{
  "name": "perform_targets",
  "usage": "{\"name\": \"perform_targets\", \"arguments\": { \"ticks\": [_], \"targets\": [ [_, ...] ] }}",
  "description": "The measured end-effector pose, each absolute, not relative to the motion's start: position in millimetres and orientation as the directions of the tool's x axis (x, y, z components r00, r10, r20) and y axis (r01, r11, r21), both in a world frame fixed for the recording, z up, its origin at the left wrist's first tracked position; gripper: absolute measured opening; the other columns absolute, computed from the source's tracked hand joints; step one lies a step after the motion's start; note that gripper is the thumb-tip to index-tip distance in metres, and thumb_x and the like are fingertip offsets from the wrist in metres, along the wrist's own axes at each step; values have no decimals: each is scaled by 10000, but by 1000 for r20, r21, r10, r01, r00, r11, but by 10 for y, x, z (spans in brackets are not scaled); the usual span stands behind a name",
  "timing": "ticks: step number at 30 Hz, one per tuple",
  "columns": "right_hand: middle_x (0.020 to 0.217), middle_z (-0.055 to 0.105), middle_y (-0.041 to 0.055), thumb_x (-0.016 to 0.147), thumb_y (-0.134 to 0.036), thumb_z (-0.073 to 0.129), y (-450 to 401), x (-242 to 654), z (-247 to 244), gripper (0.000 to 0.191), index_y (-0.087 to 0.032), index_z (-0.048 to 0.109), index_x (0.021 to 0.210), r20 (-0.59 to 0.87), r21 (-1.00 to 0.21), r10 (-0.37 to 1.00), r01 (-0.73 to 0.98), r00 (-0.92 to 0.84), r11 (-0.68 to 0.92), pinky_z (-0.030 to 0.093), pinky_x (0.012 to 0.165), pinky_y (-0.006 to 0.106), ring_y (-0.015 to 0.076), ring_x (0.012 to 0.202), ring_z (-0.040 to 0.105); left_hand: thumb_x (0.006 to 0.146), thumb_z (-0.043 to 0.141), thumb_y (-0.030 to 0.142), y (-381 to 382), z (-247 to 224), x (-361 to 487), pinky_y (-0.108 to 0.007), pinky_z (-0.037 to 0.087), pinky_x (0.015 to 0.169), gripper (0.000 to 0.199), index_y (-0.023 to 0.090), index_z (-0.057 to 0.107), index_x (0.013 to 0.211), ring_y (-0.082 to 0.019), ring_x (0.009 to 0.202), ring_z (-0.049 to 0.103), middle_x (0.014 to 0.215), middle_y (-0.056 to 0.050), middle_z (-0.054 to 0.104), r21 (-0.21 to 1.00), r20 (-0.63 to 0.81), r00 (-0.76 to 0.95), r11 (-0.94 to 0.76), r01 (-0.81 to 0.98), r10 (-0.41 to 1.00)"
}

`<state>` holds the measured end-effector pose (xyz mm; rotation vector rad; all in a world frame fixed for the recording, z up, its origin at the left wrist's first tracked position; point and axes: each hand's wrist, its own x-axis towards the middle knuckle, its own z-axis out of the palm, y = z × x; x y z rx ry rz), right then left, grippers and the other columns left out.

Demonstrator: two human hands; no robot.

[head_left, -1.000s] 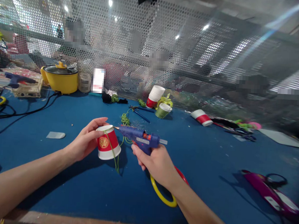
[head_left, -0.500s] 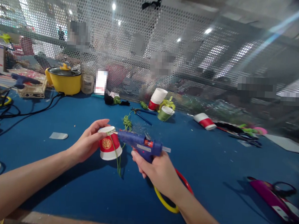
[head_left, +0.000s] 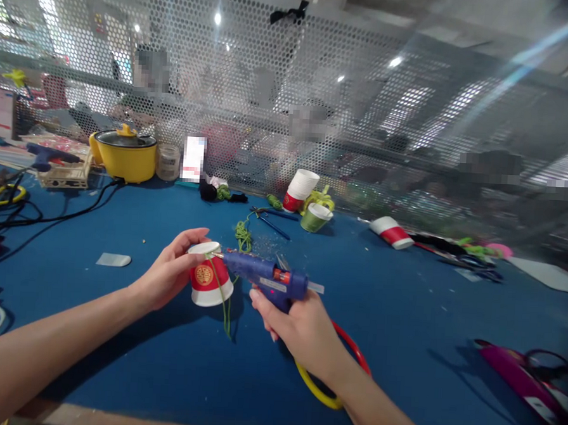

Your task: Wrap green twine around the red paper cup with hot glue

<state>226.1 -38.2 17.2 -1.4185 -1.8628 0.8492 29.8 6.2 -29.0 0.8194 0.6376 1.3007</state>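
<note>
My left hand grips a red and white paper cup, which is upside down and slightly tilted above the blue table. Green yarn runs over the cup's upper edge and hangs down its side. My right hand is wrapped round the handle of a blue glue gun. The gun's nozzle touches or nearly touches the yarn close to the cup's upper end. A clear glue stick sticks out of the gun's back.
Behind the hands lie green yarn, stacked cups and a green-wrapped cup. A yellow pot stands back left. Another cup lies right, and a purple tool lies front right. Perforated mesh rises behind.
The whole view has shifted slightly, with things appearing a little lower and to the right. Both hands keep their holds, and the nozzle stays by the cup's upper edge.
</note>
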Motion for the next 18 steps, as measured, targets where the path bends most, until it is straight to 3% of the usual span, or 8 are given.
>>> {"name": "perform_targets", "arguments": {
  "ticks": [6, 18],
  "targets": [
    [422, 497, -28, 772, -384, 516, -352, 2284, 168, 240, -172, 544, 663, 86, -799, 982, 577, -167, 168, 439, 380, 235, 110, 349, 489, 620, 681, 176, 74, -286, 294, -309, 442, 796, 368, 201, 594, 976, -171, 859, 576, 929, -21, 594, 807, 51, 185, 69, -586, 981],
    [424, 504, -34, 764, -324, 534, -307, 2295, 244, 223, -177, 523, 596, 17, -862, 989, 498, -149, 90, 430, 400, 223, 86, 340, 475, 650, 658, 170, 59, -275, 277, -291, 451, 793, 351, 199, 592, 993, -161, 853, 576, 955, -27, 591, 817, 45, 204, 81, -571, 978]
  ]
}}
